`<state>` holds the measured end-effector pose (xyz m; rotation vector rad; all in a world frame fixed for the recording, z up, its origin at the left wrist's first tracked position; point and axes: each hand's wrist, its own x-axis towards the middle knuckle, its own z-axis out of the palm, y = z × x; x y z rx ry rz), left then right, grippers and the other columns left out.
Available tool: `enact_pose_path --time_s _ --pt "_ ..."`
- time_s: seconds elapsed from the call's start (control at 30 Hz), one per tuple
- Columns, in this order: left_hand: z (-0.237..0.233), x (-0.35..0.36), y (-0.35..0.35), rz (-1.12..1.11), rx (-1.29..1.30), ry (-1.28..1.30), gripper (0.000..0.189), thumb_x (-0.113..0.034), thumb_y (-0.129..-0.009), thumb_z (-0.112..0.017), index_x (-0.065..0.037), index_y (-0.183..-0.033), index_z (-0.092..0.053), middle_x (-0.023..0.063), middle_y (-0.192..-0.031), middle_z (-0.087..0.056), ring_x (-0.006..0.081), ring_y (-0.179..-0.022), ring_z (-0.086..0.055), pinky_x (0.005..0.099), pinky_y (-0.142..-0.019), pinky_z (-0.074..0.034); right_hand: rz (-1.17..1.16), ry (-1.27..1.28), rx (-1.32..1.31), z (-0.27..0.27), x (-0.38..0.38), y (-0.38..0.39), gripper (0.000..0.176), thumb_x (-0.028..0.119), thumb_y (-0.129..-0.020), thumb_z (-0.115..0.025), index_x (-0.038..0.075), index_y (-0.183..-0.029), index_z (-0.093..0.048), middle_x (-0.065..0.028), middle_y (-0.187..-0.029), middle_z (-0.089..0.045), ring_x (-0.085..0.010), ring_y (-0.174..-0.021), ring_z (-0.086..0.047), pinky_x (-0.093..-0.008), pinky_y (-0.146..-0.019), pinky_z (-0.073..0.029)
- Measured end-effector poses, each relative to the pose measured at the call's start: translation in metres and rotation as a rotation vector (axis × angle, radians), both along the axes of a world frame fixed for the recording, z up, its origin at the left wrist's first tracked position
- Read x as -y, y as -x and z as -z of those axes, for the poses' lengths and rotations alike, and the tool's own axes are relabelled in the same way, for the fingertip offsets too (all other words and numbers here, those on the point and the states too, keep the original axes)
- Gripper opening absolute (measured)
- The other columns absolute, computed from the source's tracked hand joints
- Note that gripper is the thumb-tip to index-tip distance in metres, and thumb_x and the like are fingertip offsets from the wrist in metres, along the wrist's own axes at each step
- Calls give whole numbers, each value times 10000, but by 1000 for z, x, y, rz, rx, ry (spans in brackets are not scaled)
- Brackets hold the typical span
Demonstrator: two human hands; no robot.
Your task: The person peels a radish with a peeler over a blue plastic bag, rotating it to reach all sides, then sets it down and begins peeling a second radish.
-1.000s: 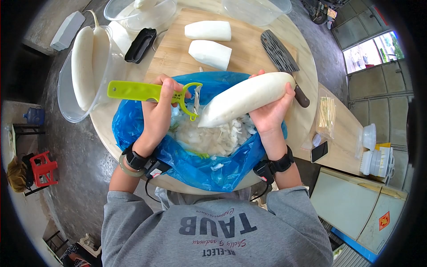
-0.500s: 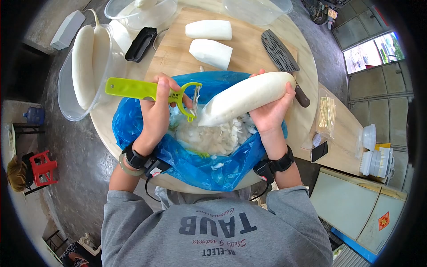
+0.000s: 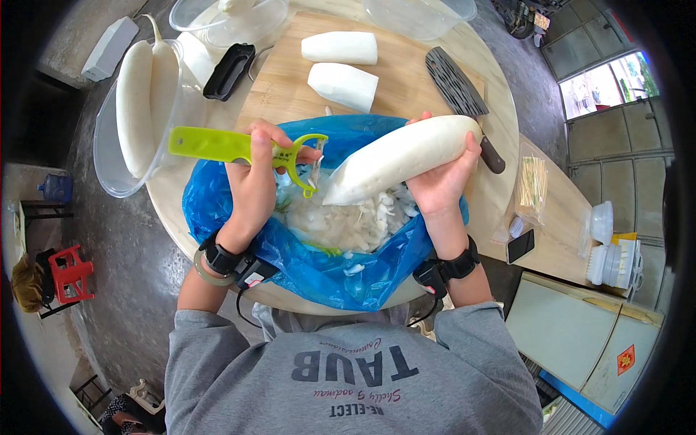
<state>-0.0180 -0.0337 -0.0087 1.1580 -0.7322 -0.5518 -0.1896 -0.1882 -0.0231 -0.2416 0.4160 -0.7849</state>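
Note:
My left hand [image 3: 254,177] is closed round a green peeler [image 3: 210,144], its blade a little left of the radish's tip. Resting in my right hand [image 3: 444,181], a big white radish [image 3: 406,156] slants over a blue plastic bag [image 3: 290,264]. Inside the bag lie pale peelings [image 3: 341,228] and a few green bits. Beyond it, two cut white radish pieces [image 3: 339,48] [image 3: 343,85] lie on a wooden board [image 3: 283,87], with a dark-patterned cleaver [image 3: 453,81] at the board's right.
A clear tub [image 3: 106,156] with long radishes [image 3: 136,109] stands at the left, near a black tray [image 3: 229,71]. More clear tubs line the far edge. To the right are a phone [image 3: 520,246], bagged skewers [image 3: 533,185] and white containers [image 3: 612,264].
The peeler and my left hand have shifted very slightly left. The radish in my right hand has barely moved.

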Motion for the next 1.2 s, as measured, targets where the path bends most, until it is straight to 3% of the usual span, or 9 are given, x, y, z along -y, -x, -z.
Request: enact_pose_path --time_s 0.13,0.23,0.33,0.57,0.77,0.83,0.87,1.03,1.2 --pt "-2 0 1 -93 13 34 363 -344 -940 -319 -44 -778 -444 43 -630 -513 198 -600 -632 224 -441 -421 17 -6 -6 -2 -1 -1 521 499 -742 -544 126 -1090 -438 -69 -1120 -500 -253 -1039 -475 -427 -887 -392" --pt "-3 -3 -1 -128 93 -17 412 -395 -936 -270 -52 -783 -439 38 -613 -477 184 -547 -612 231 -434 -439 35 14 -48 -6 -3 -3 638 501 -720 -552 31 -1134 -431 -94 -1054 -507 -247 -1001 -486 -402 -877 -402" --pt "-3 -2 0 -138 97 -25 445 -429 -931 -245 -57 -785 -439 34 -601 -459 172 -497 -586 223 -406 -425 20 -2 -8 -2 -1 -1 527 499 -739 -548 123 -1091 -438 -67 -1117 -501 -253 -1039 -476 -427 -887 -392" --pt "-4 -5 0 -157 90 -28 473 -466 -921 -235 -64 -785 -444 28 -610 -458 137 -395 -499 197 -343 -354 14 1 -23 -2 -1 -1 521 491 -731 -550 117 -1079 -448 -69 -1111 -503 -250 -1030 -480 -425 -883 -393" --pt "-3 -3 -2 -217 106 -43 462 -449 -929 -227 -70 -773 -440 18 -546 -481 114 -412 -532 170 -363 -288 21 13 -40 -3 -2 -2 560 502 -729 -545 86 -1092 -449 -80 -1084 -509 -249 -1022 -482 -417 -879 -396" --pt "-4 -4 -2 -168 77 -19 472 -458 -924 -236 -56 -784 -438 31 -643 -443 143 -431 -518 204 -370 -345 31 30 -66 -5 -3 -3 642 518 -728 -535 24 -1127 -443 -109 -1046 -517 -254 -1006 -488 -399 -874 -403" --pt "-4 -4 -2 -143 63 -7 477 -463 -921 -240 -49 -790 -438 38 -691 -425 158 -441 -511 221 -373 -374 23 26 -56 -5 -3 -2 598 511 -729 -540 56 -1106 -446 -95 -1065 -512 -251 -1015 -484 -408 -876 -400" --pt "-5 -4 -1 -121 65 -10 480 -465 -920 -242 -42 -792 -429 43 -693 -414 191 -449 -524 252 -392 -404 11 -4 -27 -4 -1 -1 506 489 -731 -553 123 -1065 -453 -68 -1106 -497 -246 -1028 -479 -423 -877 -395" --pt "-2 -3 0 -138 126 -3 475 -466 -919 -235 -47 -807 -428 44 -669 -425 202 -464 -543 260 -421 -420 49 19 -74 -8 -4 -4 622 510 -727 -539 35 -1118 -444 -89 -1048 -518 -255 -1005 -489 -403 -869 -406"
